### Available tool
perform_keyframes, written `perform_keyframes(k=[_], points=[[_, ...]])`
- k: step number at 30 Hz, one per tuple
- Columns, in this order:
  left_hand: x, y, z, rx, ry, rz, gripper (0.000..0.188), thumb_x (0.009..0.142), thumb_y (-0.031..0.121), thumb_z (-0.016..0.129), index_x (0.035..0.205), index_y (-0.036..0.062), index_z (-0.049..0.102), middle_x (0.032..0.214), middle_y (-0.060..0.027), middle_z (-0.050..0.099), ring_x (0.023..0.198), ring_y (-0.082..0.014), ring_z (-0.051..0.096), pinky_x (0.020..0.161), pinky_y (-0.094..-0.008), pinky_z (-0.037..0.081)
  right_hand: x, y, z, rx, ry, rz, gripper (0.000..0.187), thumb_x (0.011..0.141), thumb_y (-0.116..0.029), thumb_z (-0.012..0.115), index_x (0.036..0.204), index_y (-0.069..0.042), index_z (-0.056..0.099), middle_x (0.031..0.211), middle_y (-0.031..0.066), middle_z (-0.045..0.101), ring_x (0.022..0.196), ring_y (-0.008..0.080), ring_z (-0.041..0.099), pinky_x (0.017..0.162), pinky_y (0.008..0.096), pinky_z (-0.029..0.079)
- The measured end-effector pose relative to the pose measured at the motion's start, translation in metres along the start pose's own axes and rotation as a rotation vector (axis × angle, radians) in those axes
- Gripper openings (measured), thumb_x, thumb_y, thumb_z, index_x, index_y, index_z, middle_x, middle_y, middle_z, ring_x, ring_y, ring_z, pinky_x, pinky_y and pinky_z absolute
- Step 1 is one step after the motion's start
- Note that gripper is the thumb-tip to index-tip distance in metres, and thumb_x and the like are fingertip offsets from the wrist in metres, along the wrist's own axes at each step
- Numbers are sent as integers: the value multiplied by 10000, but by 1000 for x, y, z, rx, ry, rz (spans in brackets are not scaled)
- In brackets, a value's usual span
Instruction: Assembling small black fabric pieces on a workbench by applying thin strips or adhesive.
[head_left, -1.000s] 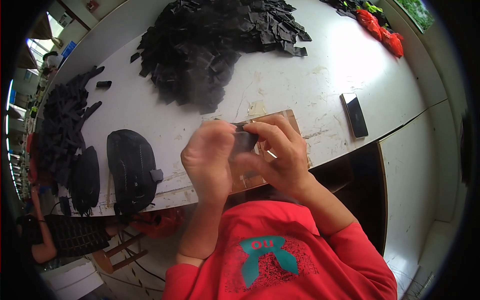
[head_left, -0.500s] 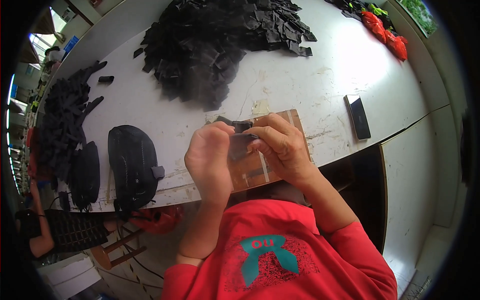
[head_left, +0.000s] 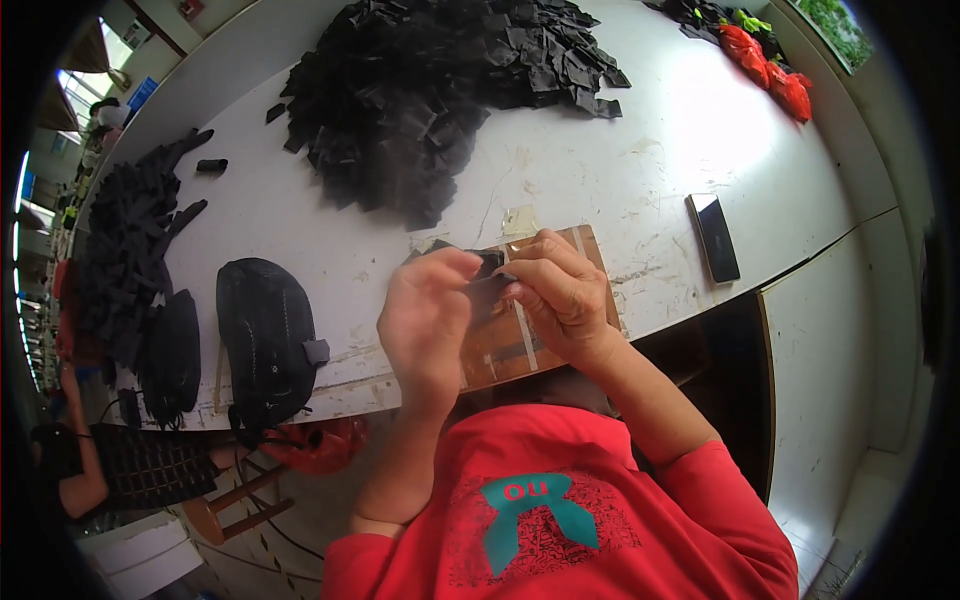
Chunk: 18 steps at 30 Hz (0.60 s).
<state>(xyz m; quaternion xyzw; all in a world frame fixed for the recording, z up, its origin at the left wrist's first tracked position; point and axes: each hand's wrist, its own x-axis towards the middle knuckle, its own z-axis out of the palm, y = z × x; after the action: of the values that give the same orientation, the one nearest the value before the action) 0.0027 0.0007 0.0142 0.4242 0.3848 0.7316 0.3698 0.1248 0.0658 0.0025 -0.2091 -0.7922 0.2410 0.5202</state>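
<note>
Between both hands, over a brown wooden board (head_left: 510, 345), is a small black fabric piece (head_left: 488, 284). My right hand (head_left: 565, 300) pinches its right end between thumb and fingers. At its left end, my left hand (head_left: 425, 315) has closed fingers on the fabric, with the hand somewhat blurred. Part of the piece is hidden behind the fingers. Beyond the board spreads a big heap of flat black fabric pieces (head_left: 400, 110).
To the left lie a black bag (head_left: 265, 335), a smaller black pouch (head_left: 172, 350) and a pile of black strips (head_left: 125, 235). A phone (head_left: 713, 238) rests on the white table (head_left: 640, 210) to the right. Red plastic bags (head_left: 765, 72) sit at the far right corner.
My left hand has shifted slightly to the right, nearer to my right hand. The black fabric piece stays between them, and my right hand has barely moved.
</note>
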Motion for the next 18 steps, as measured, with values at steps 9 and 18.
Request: perform_keyframes(k=[9,18], points=[[1,-2,-17,389,-148,-142,91,789,60,605,801,-19,561,615,-30,584,547,-63,529,527,-192,434,9,-11,-7,-158,-111,-39,129,675,-46,624,763,-39,530,670,63,461,592,223,476,497,313,404],[-5,-15,-17,288,-103,-243,125,836,92,554,864,-29,535,669,-47,565,582,-82,521,552,-198,430,14,-4,-14,-173,-210,-46,115,683,-20,613,763,-32,531,651,63,456,595,226,475,478,320,373]])
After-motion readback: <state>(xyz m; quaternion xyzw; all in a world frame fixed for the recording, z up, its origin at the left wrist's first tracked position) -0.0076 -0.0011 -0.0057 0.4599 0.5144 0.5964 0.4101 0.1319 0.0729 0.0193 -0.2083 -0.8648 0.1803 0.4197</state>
